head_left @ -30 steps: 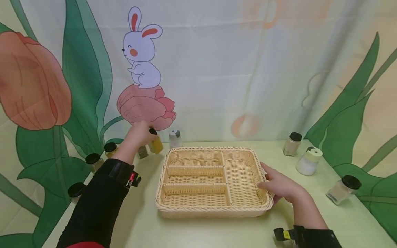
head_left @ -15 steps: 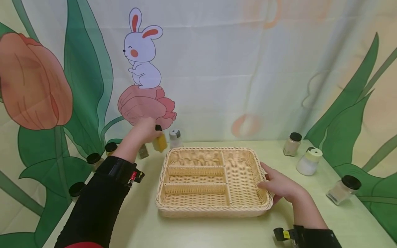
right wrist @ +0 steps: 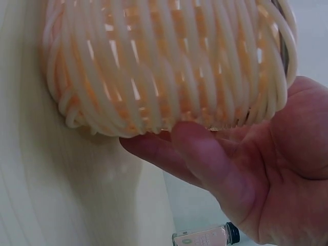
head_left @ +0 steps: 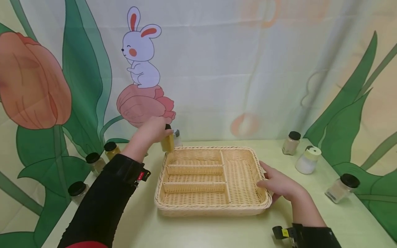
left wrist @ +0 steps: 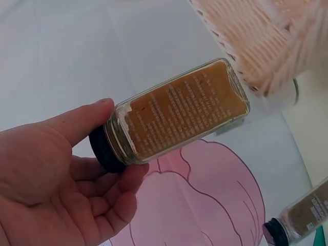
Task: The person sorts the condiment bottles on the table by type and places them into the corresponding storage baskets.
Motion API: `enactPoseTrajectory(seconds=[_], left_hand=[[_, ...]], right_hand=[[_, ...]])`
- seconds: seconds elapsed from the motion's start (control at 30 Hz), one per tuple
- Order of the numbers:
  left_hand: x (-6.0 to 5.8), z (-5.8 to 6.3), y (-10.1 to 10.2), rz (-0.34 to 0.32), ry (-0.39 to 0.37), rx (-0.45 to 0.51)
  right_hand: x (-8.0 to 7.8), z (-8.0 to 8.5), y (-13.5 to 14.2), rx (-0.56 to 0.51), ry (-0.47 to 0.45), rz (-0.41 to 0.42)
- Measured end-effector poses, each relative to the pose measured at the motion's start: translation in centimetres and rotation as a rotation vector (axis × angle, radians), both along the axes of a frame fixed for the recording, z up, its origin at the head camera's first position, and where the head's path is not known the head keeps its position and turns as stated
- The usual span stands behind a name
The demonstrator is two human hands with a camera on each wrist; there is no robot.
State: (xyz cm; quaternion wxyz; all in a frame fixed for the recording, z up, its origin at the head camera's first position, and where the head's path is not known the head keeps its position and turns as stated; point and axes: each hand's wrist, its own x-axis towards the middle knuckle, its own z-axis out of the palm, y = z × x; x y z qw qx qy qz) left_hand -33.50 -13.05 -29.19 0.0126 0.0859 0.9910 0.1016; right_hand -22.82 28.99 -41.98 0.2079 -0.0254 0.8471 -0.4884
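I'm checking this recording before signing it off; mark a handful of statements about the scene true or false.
The left hand holds a glass jar by its capped end. True.
The jar's cap is white. False: it is black.
The right hand grips the right side of the wicker basket. True.
The basket has two compartments. False: it has four.
Three containers are to the right of the basket. True.
The jar lies in the basket. False: it is held near the back left corner.
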Motion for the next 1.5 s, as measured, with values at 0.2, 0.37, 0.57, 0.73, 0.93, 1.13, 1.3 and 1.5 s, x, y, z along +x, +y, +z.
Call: enactPoseTrajectory(seconds=[0.2,0.37,0.57,0.73,0.93,1.13,1.3,1.5], left_hand=[[0.2,0.6,2.1,-0.021,0.03,0.02],[0.3,0.9,3.5,-0.097,0.044,0.039],[0.0,0.8,4.5,-0.19,0.008,0.023],[-0.2,0.7,5.1,-0.263,-0.049,0.004],[-0.6,0.3,5.8,-0.316,-0.094,0.008],[-1.0,-0.1,6.5,-0.386,-0.094,-0.033],[-1.0,0.0,6.7,-0.379,-0.072,-0.034],[-0.6,0.1,7.4,-0.321,-0.082,-0.058]], right_hand=[[0.1,-0.1,0.1,-0.007,-0.009,-0.007],[0.0,0.0,0.1,-0.013,-0.007,-0.003],[-0.2,0.1,0.2,-0.008,-0.003,0.005],[-0.4,0.0,0.2,-0.027,-0.008,0.006],[-0.4,0.0,0.3,-0.043,-0.011,0.007],[-0.3,0.1,0.3,-0.024,-0.016,0.003],[-0.3,0.1,0.3,-0.007,-0.011,0.004],[-0.3,0.2,0.3,0.0,-0.002,0.009]])
